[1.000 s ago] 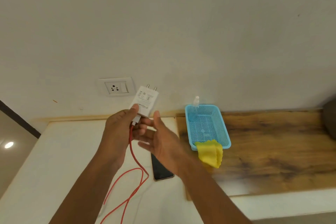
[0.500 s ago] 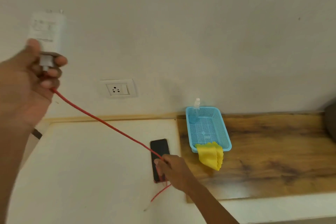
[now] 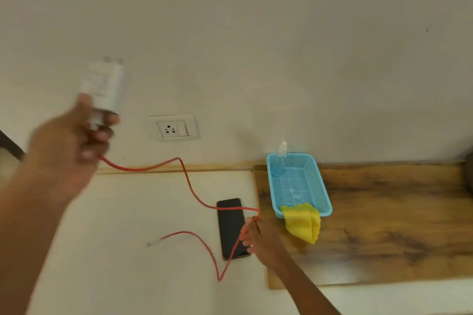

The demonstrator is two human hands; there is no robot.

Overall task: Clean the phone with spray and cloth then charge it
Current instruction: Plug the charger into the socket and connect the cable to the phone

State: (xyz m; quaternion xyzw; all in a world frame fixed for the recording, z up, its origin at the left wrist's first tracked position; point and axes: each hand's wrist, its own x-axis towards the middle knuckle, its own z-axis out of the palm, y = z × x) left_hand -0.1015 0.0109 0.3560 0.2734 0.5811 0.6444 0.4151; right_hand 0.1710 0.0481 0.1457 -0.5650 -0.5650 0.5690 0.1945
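My left hand (image 3: 69, 151), blurred, holds a white charger adapter (image 3: 103, 84) up in front of the wall, left of the wall socket (image 3: 172, 128). A red cable (image 3: 190, 186) runs from the adapter down across the counter to my right hand (image 3: 258, 238), which pinches it beside the black phone (image 3: 230, 227). The phone lies face up on the white counter. The cable's free plug end (image 3: 151, 244) rests on the counter left of the phone. A spray bottle (image 3: 280, 158) stands in a blue basket (image 3: 320, 184), with a yellow cloth (image 3: 304, 222) hanging over its front rim.
The basket sits on a wooden board (image 3: 384, 225) at the right of the white counter (image 3: 115, 238). A dark object (image 3: 469, 174) shows at the far right edge. The plain wall rises behind everything.
My left hand has come down and right with the adapter, closer to the socket. The cable, taut before, now sags in loops. My right hand stays by the phone, holding the cable.
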